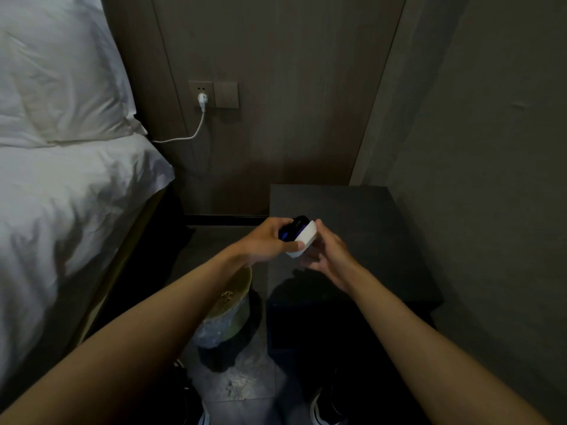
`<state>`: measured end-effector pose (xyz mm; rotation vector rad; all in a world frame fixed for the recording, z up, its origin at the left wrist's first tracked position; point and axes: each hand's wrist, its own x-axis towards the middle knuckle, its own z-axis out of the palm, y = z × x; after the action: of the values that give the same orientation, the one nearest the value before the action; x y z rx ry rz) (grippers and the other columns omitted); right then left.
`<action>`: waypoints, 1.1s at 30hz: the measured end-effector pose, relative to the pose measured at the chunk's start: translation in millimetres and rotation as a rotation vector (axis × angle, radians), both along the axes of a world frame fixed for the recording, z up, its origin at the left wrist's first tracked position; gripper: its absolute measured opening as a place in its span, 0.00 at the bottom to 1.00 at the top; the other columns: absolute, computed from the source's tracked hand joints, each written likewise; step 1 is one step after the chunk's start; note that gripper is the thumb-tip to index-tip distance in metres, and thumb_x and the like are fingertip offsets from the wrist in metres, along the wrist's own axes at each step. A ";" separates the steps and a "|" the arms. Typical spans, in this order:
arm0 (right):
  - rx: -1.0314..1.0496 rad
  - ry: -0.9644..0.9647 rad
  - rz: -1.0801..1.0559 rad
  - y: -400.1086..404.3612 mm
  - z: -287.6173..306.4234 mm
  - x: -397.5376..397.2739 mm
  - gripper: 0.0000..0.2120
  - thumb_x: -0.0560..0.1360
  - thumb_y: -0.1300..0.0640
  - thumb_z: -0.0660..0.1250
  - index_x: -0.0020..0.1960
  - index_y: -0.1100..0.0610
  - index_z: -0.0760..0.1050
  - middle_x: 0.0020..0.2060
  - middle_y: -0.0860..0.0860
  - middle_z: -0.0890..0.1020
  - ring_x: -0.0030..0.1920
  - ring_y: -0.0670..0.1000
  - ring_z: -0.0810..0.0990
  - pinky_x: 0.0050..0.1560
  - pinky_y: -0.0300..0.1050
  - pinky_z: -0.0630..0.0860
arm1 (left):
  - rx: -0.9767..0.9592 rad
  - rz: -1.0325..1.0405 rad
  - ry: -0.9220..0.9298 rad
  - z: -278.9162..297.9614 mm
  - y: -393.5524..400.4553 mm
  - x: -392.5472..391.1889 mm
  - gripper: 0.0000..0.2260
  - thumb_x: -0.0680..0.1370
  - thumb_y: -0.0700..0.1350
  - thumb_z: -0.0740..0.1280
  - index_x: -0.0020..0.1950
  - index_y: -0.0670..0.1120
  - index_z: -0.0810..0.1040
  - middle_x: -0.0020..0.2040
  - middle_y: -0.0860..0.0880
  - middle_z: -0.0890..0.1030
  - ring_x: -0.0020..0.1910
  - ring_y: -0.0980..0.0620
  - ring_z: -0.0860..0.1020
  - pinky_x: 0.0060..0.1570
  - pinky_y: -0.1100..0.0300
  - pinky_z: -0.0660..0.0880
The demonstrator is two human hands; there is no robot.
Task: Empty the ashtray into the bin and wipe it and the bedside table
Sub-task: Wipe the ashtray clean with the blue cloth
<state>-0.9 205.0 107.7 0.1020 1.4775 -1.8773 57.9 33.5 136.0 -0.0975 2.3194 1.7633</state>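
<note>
My left hand [264, 240] grips a dark blue ashtray [293, 229], tilted on its side, above the left edge of the dark bedside table [368, 216]. A white sponge block [304, 240] is pressed against the ashtray's open face. My right hand [331, 256] holds the sponge from the right, fingertips on its far edge, while my left thumb rests on its near edge. The inside of the ashtray is hidden by the sponge. Below my left forearm stands the bin [236, 305], round, with a plastic liner and some litter inside.
A bed with white bedding [61, 210] and a pillow [55, 72] fills the left side. A white plug and cable [202, 101] hang from the wall socket behind. The wall runs close along the table's right side. My shoes [325, 406] show on the floor below.
</note>
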 end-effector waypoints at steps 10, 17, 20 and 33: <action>-0.345 -0.209 -0.157 1.0 -0.6 3.9 0.33 0.69 0.50 0.77 0.70 0.52 0.68 0.66 0.65 0.74 0.64 0.66 0.78 0.59 0.62 0.79 | 0.179 0.196 0.123 5.6 -0.1 1.3 0.12 0.80 0.45 0.68 0.63 0.48 0.80 0.58 0.48 0.83 0.58 0.51 0.82 0.62 0.48 0.77; -0.302 -0.123 -0.252 -2.7 5.7 9.2 0.29 0.71 0.54 0.74 0.67 0.49 0.64 0.62 0.61 0.74 0.62 0.62 0.77 0.54 0.56 0.81 | 0.272 0.446 0.126 -3.5 12.3 0.8 0.09 0.83 0.47 0.62 0.60 0.51 0.80 0.56 0.48 0.83 0.57 0.50 0.81 0.65 0.45 0.74; -0.197 -0.032 -0.227 -4.2 7.3 9.8 0.26 0.73 0.52 0.73 0.67 0.50 0.68 0.63 0.58 0.75 0.61 0.59 0.78 0.49 0.52 0.82 | 0.384 0.562 0.052 -2.4 17.0 -3.8 0.07 0.83 0.46 0.62 0.57 0.52 0.79 0.56 0.48 0.82 0.57 0.50 0.81 0.65 0.46 0.74; -0.123 0.071 -0.348 -9.2 -0.6 10.0 0.21 0.71 0.51 0.75 0.62 0.52 0.76 0.59 0.54 0.81 0.60 0.53 0.79 0.67 0.53 0.73 | 0.794 0.686 -0.120 -9.2 17.7 3.0 0.16 0.85 0.49 0.54 0.62 0.44 0.78 0.58 0.43 0.83 0.58 0.48 0.81 0.61 0.50 0.76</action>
<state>9.1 195.8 107.1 0.2502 1.4579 -2.2665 60.9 51.2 126.8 -0.9002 1.4125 2.7548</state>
